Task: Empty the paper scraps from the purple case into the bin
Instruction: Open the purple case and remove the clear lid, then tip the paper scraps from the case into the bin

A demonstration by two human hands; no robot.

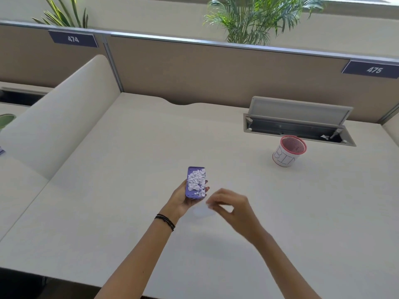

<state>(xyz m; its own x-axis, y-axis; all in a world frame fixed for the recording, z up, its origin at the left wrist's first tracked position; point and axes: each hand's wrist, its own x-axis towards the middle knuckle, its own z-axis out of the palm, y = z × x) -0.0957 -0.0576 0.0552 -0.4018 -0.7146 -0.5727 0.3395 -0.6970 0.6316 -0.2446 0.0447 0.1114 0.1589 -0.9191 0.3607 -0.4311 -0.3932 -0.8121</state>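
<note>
Resting in the left hand point(182, 198), whose grip wraps its sides, the purple case point(195, 183) brims with white paper scraps point(196, 180) above the tabletop point(129, 169). Just right, the right hand point(232, 207) pinches fingertips together. Far right stands the bin point(288, 151).

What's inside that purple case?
White paper scraps heaped in the purple case, which the left hand holds open side up. The heap hides most of the case's floor.

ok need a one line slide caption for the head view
Left hand holds the purple case heaped with paper scraps; right hand beside it, bin ahead on desk.
</note>
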